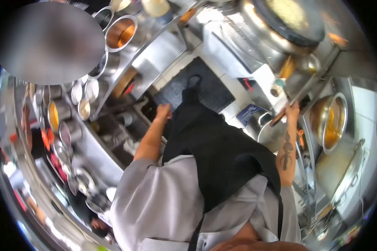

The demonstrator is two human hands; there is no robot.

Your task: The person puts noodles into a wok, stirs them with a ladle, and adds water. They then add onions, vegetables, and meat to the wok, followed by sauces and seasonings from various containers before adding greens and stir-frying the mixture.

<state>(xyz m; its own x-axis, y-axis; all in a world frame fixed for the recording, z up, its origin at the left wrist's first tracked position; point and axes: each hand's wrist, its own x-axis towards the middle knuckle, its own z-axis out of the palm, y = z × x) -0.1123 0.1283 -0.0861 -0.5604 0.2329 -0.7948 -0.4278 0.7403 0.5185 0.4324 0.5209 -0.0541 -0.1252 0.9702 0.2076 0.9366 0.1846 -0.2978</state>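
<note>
My left hand [164,111] is curled into a fist beside the black apron [197,121], and nothing shows sticking out of it. Over on the right, my right hand [293,110] is closed around the brown wooden handle [277,118] of a long tool. The tool's far end cannot be told apart from the metal edge running toward the stove. Beyond that hand, a large dark wok [262,21] holds pale, crumbly-looking food [288,12]. Near the hand stands a small jar with a pale green lid [277,88].
A metal bowl with yellowish liquid [339,119] sits at the right. Several pots, including one with orange contents [119,35], line the steel counter [98,154] on the left. A black mat [213,83] covers the floor ahead. Another person, blurred, stands at upper left.
</note>
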